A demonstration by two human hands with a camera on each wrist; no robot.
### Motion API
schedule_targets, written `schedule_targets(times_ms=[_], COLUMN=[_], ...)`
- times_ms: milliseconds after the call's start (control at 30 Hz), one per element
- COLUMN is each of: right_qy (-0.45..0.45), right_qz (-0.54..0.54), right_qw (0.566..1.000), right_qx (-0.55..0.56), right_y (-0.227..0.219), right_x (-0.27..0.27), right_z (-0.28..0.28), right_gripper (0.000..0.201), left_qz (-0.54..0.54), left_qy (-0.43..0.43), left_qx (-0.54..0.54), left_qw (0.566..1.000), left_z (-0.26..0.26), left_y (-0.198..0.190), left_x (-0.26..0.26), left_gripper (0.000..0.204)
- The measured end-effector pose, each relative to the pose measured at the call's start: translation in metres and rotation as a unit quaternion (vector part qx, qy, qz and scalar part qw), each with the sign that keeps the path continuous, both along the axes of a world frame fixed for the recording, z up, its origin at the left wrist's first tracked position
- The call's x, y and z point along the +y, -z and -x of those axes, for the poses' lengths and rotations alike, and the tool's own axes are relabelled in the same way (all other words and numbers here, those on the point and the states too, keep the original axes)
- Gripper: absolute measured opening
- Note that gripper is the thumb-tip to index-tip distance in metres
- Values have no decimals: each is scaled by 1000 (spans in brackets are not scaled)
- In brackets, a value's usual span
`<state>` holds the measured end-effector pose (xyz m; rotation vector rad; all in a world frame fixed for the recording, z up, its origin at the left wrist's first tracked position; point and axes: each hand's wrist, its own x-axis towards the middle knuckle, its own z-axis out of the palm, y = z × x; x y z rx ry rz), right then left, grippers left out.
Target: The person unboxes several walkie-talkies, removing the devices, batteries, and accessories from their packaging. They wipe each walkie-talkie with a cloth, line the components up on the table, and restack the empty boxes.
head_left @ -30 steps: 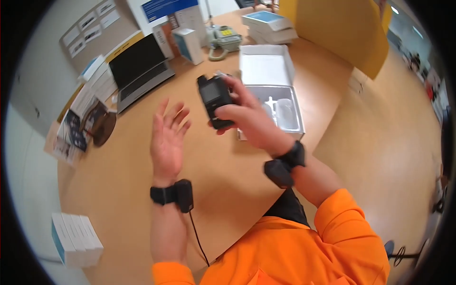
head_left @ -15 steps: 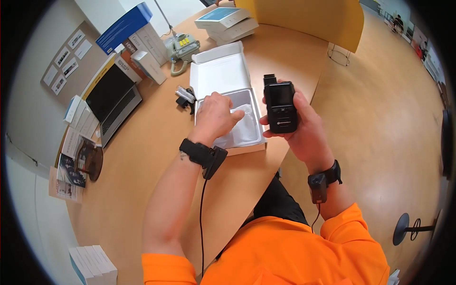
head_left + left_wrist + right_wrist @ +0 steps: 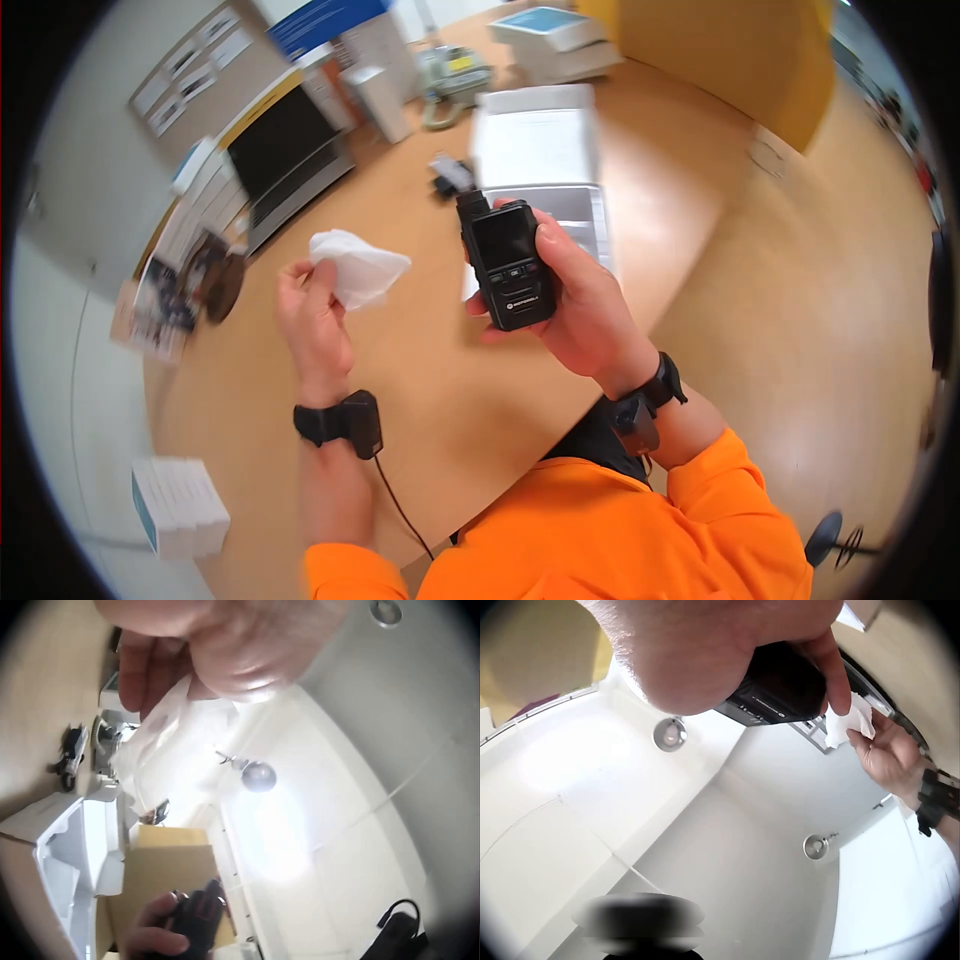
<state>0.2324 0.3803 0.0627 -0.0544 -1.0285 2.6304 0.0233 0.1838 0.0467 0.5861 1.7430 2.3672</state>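
My right hand [image 3: 598,318] holds a black Motorola two-way radio [image 3: 512,275] upright, screen and buttons facing me. Its fingers wrap the radio's sides, with the thumb along the right edge. Off to the left, my left hand [image 3: 316,325] pinches a thin, crumpled white plastic bag [image 3: 358,268] between thumb and fingers. In the left wrist view the bag [image 3: 176,742] hangs down, partly see-through. Behind the radio stands an open white box [image 3: 583,215] with its lid folded back; the radio and right hand cover part of it.
A small bundle with a black cable or adapter [image 3: 452,175] lies left of the box. An open laptop [image 3: 295,165], a desk phone [image 3: 455,80] and stacked boxes [image 3: 555,45] stand farther back. More white boxes [image 3: 180,508] are at the near left. The table's right edge runs past the box.
My left hand reached into the open box, then came back left with the white bag. The radio stays in my right hand, first swung right, now back at the middle.
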Motion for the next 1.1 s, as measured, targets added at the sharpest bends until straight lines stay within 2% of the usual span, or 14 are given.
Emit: schedule_targets(times_ms=[100,133,233,333,467,533,633,733,833,1100], right_qy=[-44,-58,-96,-141,-161,-144,-105,-113,-164,-189], right_qz=[-7,-11,-35,-19,-48,-72,-40,15,22,28], right_qw=[999,998,994,989,984,984,992,991,982,978], right_qx=[-20,-24,-42,-45,-61,-71,-57,-74,-88,-81], right_y=[-13,-14,-9,23,52,48,40,42,49,41], right_x=[-47,-60,-88,-98,-103,-107,-110,-102,-96,-91], right_z=[40,55,87,107,107,106,107,111,112,109], right_gripper=[53,52,48,45,45,45,45,46,48,51], left_qz=[-113,-155,-212,-197,-185,-158,-127,-143,-141,-110], left_qy=[-29,-17,-51,-56,-94,-84,-59,-40,-55,-41], left_qx=[-9,-18,-49,-69,-98,-105,-104,-103,-95,-22], left_qw=[993,988,975,976,973,978,985,984,984,993], left_z=[10,18,17,27,26,26,24,24,23,22], left_y=[-6,-6,-18,-11,1,3,7,8,9,12], left_x=[-42,-52,-61,-73,-61,-56,-51,-49,-46,-42], left_gripper=[22,35,30,33,34,36,38,39,38,37])
